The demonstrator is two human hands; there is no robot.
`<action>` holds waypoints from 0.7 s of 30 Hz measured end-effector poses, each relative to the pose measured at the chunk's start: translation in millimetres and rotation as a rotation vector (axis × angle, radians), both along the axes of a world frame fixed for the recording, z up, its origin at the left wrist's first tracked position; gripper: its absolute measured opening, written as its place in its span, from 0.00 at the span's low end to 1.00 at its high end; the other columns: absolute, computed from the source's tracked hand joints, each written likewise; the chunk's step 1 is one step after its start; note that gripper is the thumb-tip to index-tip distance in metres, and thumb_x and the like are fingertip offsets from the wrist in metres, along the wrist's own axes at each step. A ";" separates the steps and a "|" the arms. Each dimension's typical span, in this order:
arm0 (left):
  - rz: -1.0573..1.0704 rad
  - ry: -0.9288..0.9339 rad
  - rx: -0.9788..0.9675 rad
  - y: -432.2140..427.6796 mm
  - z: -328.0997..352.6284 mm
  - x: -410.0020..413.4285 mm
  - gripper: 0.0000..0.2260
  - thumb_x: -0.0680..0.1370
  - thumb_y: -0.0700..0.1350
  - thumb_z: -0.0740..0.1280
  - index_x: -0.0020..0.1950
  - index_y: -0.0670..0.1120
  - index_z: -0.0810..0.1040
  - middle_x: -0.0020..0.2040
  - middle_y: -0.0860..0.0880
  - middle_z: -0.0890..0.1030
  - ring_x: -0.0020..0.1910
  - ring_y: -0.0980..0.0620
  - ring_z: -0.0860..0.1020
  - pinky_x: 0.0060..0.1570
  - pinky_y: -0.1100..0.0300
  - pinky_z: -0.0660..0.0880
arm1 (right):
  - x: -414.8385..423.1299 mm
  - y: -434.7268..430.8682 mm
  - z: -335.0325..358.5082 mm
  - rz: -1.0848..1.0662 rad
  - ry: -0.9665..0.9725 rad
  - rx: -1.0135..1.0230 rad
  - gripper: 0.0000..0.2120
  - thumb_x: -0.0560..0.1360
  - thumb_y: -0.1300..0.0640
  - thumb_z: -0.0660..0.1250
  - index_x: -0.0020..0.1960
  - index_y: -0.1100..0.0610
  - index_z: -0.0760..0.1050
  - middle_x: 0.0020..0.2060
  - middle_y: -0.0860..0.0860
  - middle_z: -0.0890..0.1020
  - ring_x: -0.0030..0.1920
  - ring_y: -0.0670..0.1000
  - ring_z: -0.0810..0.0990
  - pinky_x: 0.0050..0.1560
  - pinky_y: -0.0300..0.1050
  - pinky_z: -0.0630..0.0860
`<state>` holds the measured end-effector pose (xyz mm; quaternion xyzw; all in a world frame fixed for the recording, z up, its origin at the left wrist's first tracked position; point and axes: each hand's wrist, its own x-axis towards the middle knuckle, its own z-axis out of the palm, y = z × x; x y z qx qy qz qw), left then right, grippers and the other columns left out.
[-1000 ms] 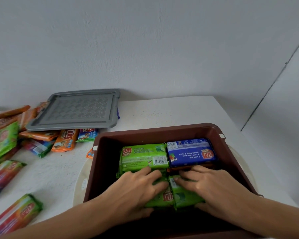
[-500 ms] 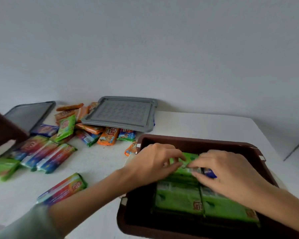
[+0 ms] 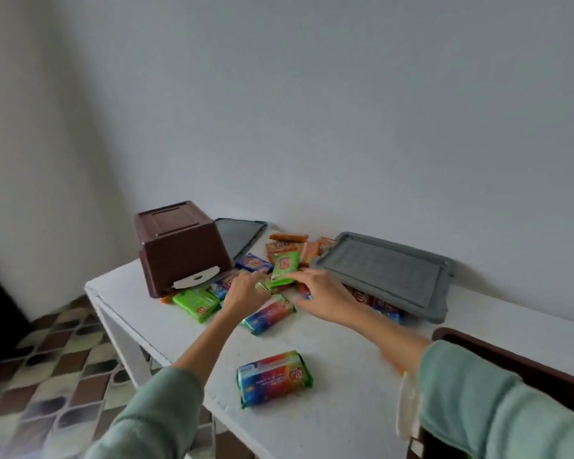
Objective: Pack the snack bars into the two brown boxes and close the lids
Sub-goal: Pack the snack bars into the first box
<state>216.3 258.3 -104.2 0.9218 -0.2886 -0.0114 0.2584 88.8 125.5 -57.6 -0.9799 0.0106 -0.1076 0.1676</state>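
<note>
Head view: a green bar (image 3: pixel 284 265) is pinched by the right hand (image 3: pixel 322 294) above the tabletop (image 3: pixel 328 352); the grip of the left hand (image 3: pixel 244 291) cannot be told. Picking is judged in hand; transfer to the box (image 3: pixel 511 357) is needed next.

At the fingertips (image 3: pixel 300 276) of the right hand (image 3: pixel 322 293), the green bar (image 3: pixel 285 264) has a glossy plastic wrapper. Right of the fingers, the grey lid (image 3: pixel 385 276) is matt, textured plastic.
</note>
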 end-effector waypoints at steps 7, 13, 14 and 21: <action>0.094 0.027 0.269 34.8 -50.7 28.3 0.23 0.79 0.57 0.55 0.73 0.54 0.61 0.75 0.50 0.60 0.73 0.48 0.58 0.70 0.47 0.57 | 83.6 17.1 -54.4 0.124 0.270 -0.043 0.27 0.77 0.54 0.61 0.74 0.52 0.60 0.72 0.55 0.65 0.72 0.55 0.62 0.69 0.47 0.62; 0.057 -0.099 0.245 34.6 -67.7 24.4 0.22 0.81 0.56 0.48 0.75 0.54 0.56 0.77 0.54 0.54 0.76 0.53 0.49 0.73 0.48 0.48 | 81.1 5.0 -86.1 0.188 0.473 -0.250 0.34 0.76 0.34 0.47 0.77 0.48 0.44 0.77 0.47 0.44 0.76 0.51 0.44 0.75 0.55 0.49; 0.056 -0.115 0.228 34.4 -65.8 23.8 0.22 0.81 0.56 0.50 0.74 0.53 0.58 0.76 0.54 0.56 0.76 0.53 0.51 0.72 0.49 0.49 | 81.2 3.1 -84.9 0.205 0.450 -0.261 0.35 0.76 0.35 0.52 0.77 0.48 0.46 0.77 0.48 0.47 0.76 0.51 0.46 0.75 0.55 0.51; 0.026 -0.193 0.185 20.6 -37.2 26.3 0.16 0.77 0.54 0.61 0.55 0.44 0.78 0.60 0.48 0.77 0.54 0.48 0.77 0.53 0.55 0.76 | 68.8 -4.0 -67.1 0.190 0.369 -0.237 0.42 0.63 0.30 0.67 0.69 0.52 0.65 0.65 0.53 0.71 0.66 0.55 0.68 0.63 0.49 0.68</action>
